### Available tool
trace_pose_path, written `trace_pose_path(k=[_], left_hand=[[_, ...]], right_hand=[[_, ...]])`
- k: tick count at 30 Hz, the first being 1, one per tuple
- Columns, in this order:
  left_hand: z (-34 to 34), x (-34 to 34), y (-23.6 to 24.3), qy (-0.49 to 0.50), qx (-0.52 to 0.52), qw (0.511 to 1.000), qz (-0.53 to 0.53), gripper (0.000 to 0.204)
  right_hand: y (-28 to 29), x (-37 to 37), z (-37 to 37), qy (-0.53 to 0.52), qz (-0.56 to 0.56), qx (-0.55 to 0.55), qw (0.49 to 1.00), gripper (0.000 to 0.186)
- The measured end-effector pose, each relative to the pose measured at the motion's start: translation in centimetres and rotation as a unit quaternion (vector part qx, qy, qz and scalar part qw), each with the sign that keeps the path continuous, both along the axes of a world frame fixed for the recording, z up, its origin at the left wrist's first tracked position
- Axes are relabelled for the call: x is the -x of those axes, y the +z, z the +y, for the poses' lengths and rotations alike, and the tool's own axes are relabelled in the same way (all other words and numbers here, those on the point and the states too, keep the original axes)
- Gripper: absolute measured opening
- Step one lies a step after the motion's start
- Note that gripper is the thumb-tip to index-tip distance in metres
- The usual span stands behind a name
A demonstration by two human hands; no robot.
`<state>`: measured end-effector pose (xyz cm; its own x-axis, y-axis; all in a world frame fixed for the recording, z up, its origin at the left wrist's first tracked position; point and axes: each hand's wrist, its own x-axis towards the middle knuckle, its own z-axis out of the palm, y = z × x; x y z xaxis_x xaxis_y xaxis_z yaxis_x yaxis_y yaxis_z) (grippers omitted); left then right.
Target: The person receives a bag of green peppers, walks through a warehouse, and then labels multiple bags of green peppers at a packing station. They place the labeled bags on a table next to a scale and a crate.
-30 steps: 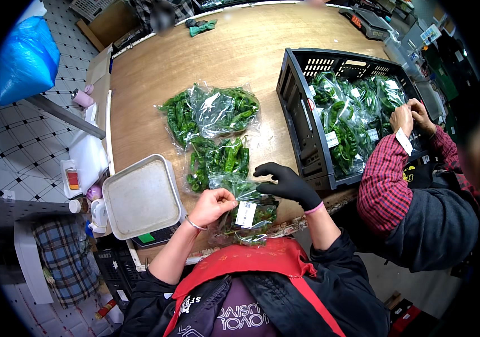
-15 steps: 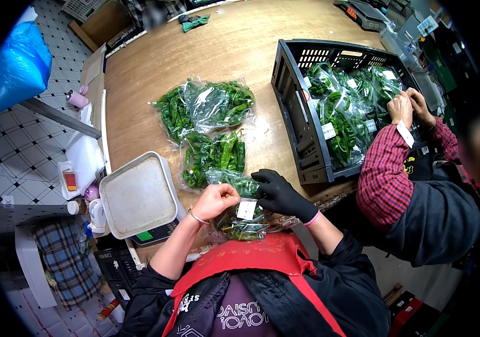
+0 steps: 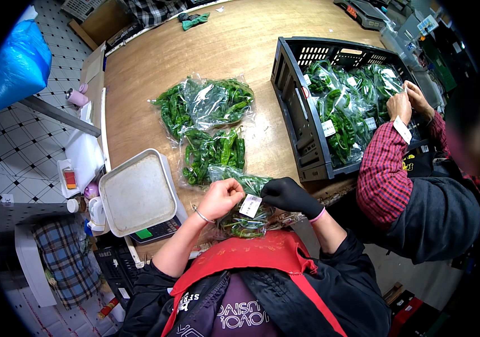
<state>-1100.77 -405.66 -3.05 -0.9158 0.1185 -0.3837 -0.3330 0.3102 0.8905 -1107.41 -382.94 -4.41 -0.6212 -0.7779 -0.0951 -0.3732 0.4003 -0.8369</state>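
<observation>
Close in front of me lies a clear plastic bag of green peppers with a white label on its upper side. My bare left hand pinches the plastic left of the label. On the other side, my right hand, in a black glove, has its fingers closed on the bag's right edge. The exact grip under the fingertips is hidden. Just beyond lie another bag of peppers and a wide bag of peppers, partly overlapping.
A scale with a metal tray stands at my left. To the right is a black crate of labelled pepper bags, where a co-worker's hands handle a bag. A green and dark cloth lies at the table's far edge.
The label has tilted and shifted slightly right. My right hand has moved a little right and closed up, and my left hand has shifted slightly right. The co-worker's hands have barely moved.
</observation>
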Motion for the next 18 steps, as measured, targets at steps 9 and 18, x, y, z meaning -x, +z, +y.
trace_pose_path(k=[9,18], left_hand=[[5.2,-3.2,1.1,-0.017,0.173,0.953,0.246,0.006],[7.9,-2.6,0.2,-0.069,0.208,0.949,0.229,0.011]], right_hand=[[-2.4,0.5,2.1,0.001,-0.216,-0.003,0.976,0.018],[0.1,0.0,3.7,-0.033,-0.263,-0.011,0.964,0.018]])
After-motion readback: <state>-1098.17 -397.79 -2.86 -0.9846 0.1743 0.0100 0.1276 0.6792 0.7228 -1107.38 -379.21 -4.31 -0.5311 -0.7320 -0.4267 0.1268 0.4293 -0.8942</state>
